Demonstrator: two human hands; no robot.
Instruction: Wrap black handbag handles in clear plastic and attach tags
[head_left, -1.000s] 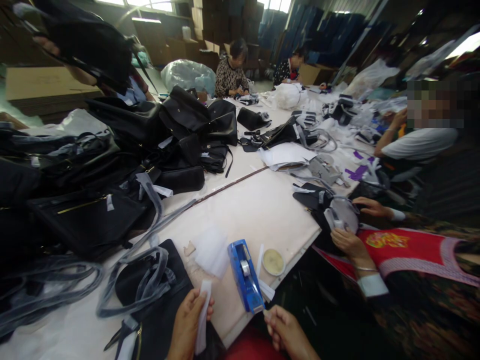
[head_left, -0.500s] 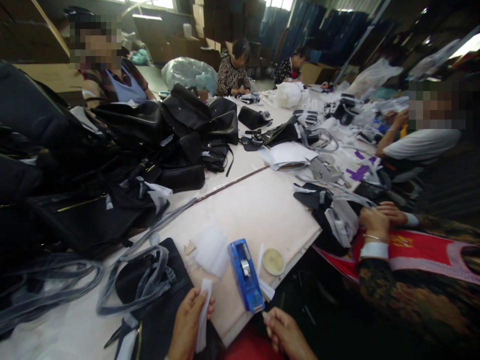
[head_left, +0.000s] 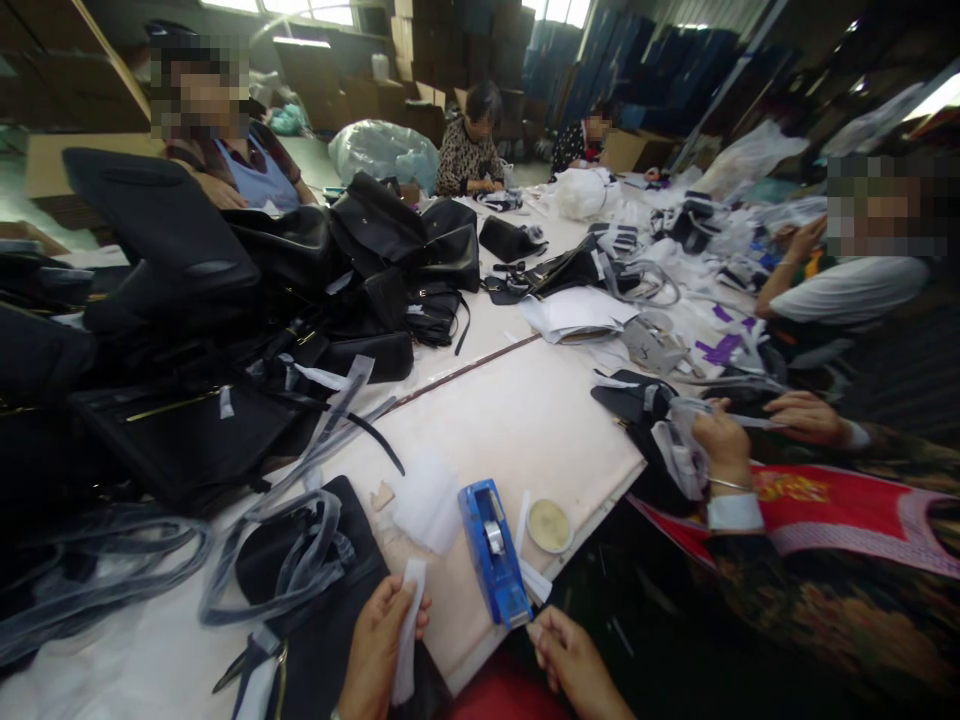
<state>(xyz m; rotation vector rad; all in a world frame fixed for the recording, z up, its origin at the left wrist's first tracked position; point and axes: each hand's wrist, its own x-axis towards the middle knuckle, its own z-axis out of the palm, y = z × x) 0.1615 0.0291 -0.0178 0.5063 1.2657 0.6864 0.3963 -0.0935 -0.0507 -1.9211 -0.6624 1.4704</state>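
My left hand is closed around a folded white strip, which looks like paper or thin foam. Beneath and beside it lies a black bag with a gold zipper and handles wrapped in clear plastic. The blue tape dispenser stands near the table's edge, its cutting end toward me. Right at that end, my right hand is pinched with thumb and forefinger at the tape; the clear tape itself hardly shows.
A round tub and white strips lie beside the dispenser. White sheet material is to its left. Black bags are heaped at left. To the right, a co-worker's hands handle a plastic-wrapped piece. Other people sit farther back.
My hands and the dispenser keep nearly the same places. In the left heap, a black bag has shifted and a dark strap now reaches over the table. The co-worker's hands at right have moved apart.
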